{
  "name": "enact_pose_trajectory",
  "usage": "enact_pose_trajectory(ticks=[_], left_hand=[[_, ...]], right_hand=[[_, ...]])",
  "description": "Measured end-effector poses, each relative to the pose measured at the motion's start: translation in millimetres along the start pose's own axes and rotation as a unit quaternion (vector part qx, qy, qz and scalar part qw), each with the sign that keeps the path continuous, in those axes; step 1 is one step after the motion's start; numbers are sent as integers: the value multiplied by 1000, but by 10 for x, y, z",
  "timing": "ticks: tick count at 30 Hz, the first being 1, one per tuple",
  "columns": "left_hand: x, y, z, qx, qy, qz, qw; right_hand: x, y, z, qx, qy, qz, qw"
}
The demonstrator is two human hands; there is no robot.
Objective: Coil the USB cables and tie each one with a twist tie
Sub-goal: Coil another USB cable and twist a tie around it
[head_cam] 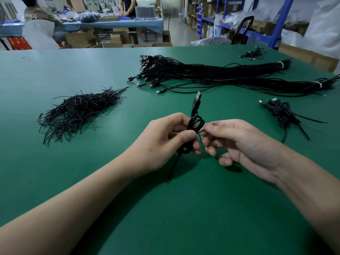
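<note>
Two big bunches of loose cables (211, 74) on the tabletop (55, 74) are not coiled yet. A pile of twist ties (79, 111) lies left, a few tied cables (281, 113) right. The left grip (165, 138) holds a coiled cable (196, 124) over the tabletop; the right grip (239, 142) pinches its twist tie (201, 132).

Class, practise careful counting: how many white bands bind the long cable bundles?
2. One white band wraps the farther bundle; the other wraps the nearer bundle, at the right edge. More may lie out of frame.
</note>
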State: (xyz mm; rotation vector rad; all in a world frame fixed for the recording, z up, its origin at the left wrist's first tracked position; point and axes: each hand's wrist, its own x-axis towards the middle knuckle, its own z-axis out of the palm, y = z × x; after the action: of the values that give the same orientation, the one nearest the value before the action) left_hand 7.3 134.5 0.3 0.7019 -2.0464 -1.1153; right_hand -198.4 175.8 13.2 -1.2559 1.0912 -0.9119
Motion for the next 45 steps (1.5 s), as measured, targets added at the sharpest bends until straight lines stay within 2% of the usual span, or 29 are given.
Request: enact_pose_trajectory(ticks=[5, 16, 20, 24, 26, 28, 30, 33, 36, 38, 41, 45], left_hand=[[5, -16, 32, 47, 31, 4, 998], [3, -5, 59, 75, 63, 16, 995], [15, 30, 73, -69, 65, -41, 995], [7, 53, 113, -167, 67, -73, 981], [8, 50, 113, -188, 59, -51, 979], [3, 42, 76, -193, 38, -22, 980], [-10, 22, 37, -140, 18, 5, 990], [-14, -13, 25, 26, 12, 38, 999], [6, -23, 0, 182, 51, 85, 978], [18, -10, -36, 242, 99, 112, 959], [29, 18, -68, 270, 149, 111, 945], [19, 7, -32, 141, 113, 46, 983]], right_hand=[[6, 20, 23, -40, -24, 13, 999], [53, 84, 72, 16, 11, -16, 1000], [69, 99, 135, -63, 63, -113, 990], [59, 119, 166, -213, 122, -213, 946], [56, 104, 164, -211, 129, -220, 944], [66, 87, 146, -139, 120, -196, 963], [73, 78, 120, -75, 112, -153, 979], [62, 78, 99, 3, 94, -75, 993], [63, 77, 97, 57, 73, -30, 995], [54, 72, 105, 54, 63, -32, 996], [40, 64, 143, -2, 67, -69, 995], [29, 59, 172, -134, 98, -148, 975]])
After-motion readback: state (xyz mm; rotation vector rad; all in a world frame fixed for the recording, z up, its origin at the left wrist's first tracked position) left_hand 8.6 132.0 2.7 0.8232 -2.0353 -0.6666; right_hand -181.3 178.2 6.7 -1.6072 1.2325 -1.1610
